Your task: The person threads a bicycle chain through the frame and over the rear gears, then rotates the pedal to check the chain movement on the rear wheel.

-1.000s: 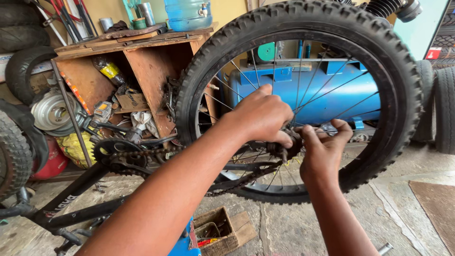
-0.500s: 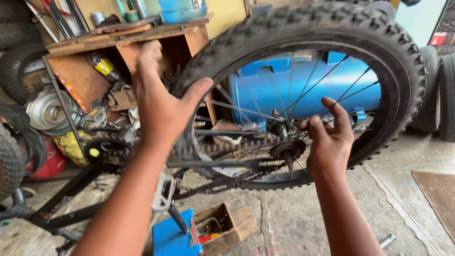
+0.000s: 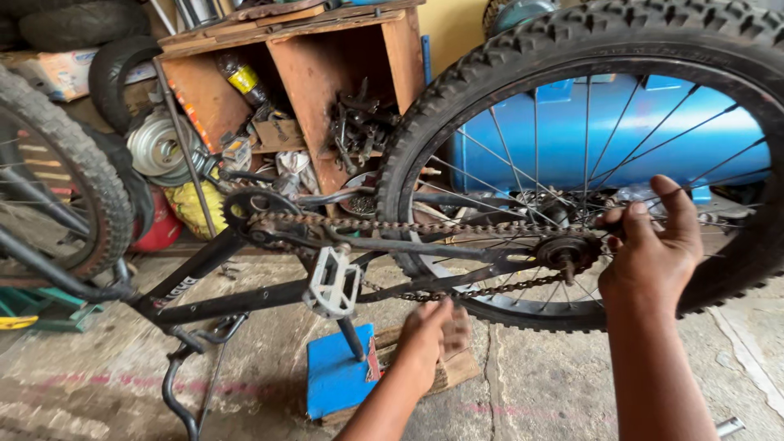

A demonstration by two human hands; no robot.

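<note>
Head view: an upturned black bicycle fills the room, its rear wheel (image 3: pixel 588 155) at two o'clock. The right hand (image 3: pixel 649 253) sits at the hub at three o'clock, fingers curled against the axle beside the sprocket (image 3: pixel 565 253), thumb raised; whether it pinches anything I cannot tell. The left hand (image 3: pixel 431 335) hangs at six o'clock, fingers loosely bent just beneath the lower run of the rusty chain (image 3: pixel 457 294), holding nothing. A silver pedal (image 3: pixel 333 282) sits at centre, and a wooden shelf (image 3: pixel 318 73) of parts stands at eleven o'clock.
</note>
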